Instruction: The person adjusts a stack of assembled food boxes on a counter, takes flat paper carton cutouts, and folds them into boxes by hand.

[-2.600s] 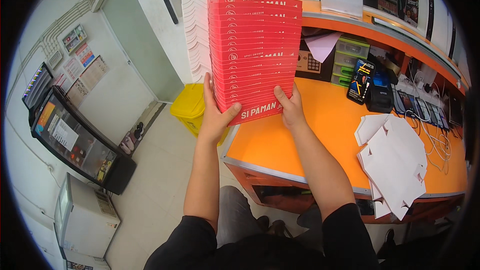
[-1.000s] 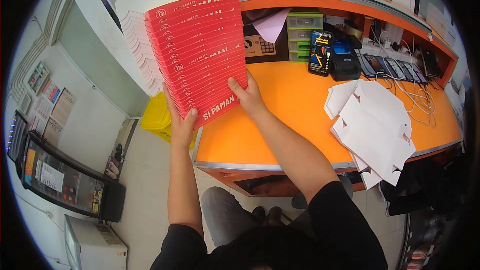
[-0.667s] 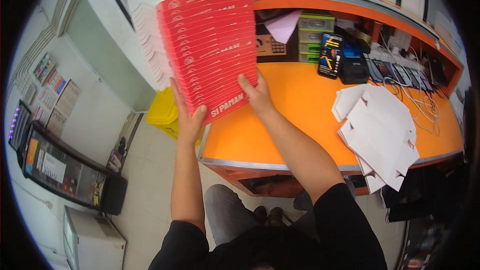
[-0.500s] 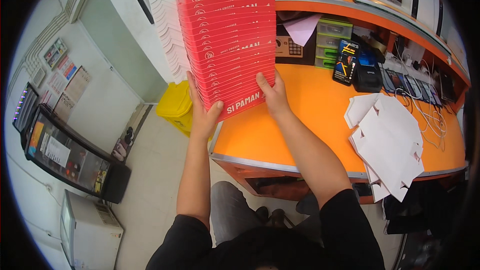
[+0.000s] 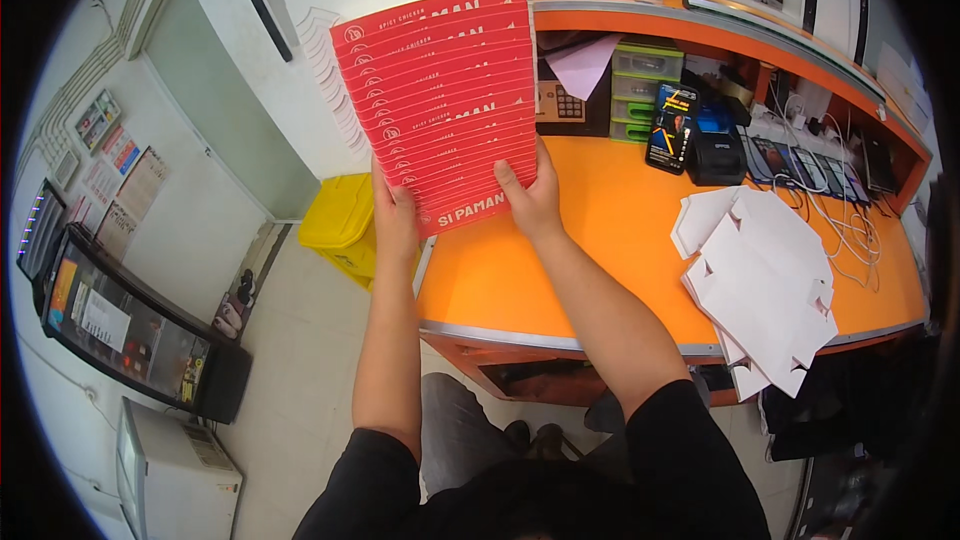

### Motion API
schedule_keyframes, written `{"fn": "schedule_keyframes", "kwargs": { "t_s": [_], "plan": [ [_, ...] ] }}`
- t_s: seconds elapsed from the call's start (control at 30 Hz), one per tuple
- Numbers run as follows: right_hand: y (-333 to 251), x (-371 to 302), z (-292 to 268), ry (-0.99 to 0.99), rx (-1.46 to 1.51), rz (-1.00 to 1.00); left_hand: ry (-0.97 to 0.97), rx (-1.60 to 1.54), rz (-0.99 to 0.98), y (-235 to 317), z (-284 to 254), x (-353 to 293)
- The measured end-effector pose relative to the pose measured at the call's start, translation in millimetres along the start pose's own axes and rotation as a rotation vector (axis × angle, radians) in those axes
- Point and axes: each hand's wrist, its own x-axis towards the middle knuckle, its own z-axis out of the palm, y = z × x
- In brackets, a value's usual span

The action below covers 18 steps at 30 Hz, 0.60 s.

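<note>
A thick stack of red folding food boxes [image 5: 450, 110], printed in white, is held up over the left part of the orange counter. The boxes overlap in a staggered row, with white notched flaps fanned along the left side. My left hand [image 5: 395, 215] grips the lower left edge, thumb on the front. On the lower right edge, my right hand [image 5: 530, 190] is closed round the stack, its thumb also lying on the red face. The fingers behind the stack are hidden. A loose pile of flat white box blanks [image 5: 765, 280] lies at the counter's right, overhanging the front edge.
The orange counter [image 5: 480, 280] has a metal-trimmed front edge. Toward its back are a phone [image 5: 671, 128], a black device [image 5: 717, 155], green drawers [image 5: 646, 90] and several charging phones with tangled white cables [image 5: 850, 240]. A yellow bin [image 5: 335, 215] stands left of the counter.
The stack tilts a little differently, and its flaps show less on the left. Both hands still grip it. The whole view has shifted slightly.
</note>
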Motion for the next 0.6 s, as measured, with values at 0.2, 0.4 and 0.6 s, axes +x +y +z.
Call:
{"fn": "schedule_keyframes", "kwargs": {
  "t_s": [0.2, 0.4, 0.6],
  "plan": [
    [19.6, 6.8, -27.3, 0.084, -0.137, -0.101, -0.008, -0.199, -0.055, -64.2, 12.9, 18.3],
    [51.6, 10.0, -50.3, 0.194, -0.277, -0.006, 0.001, -0.391, -0.235, -105.3, 29.4, 23.7],
    [56.2, 4.4, -49.1, 0.092, -0.335, 0.136, 0.055, -0.367, -0.325, -101.2, 14.8, 19.0]
  ]
}}
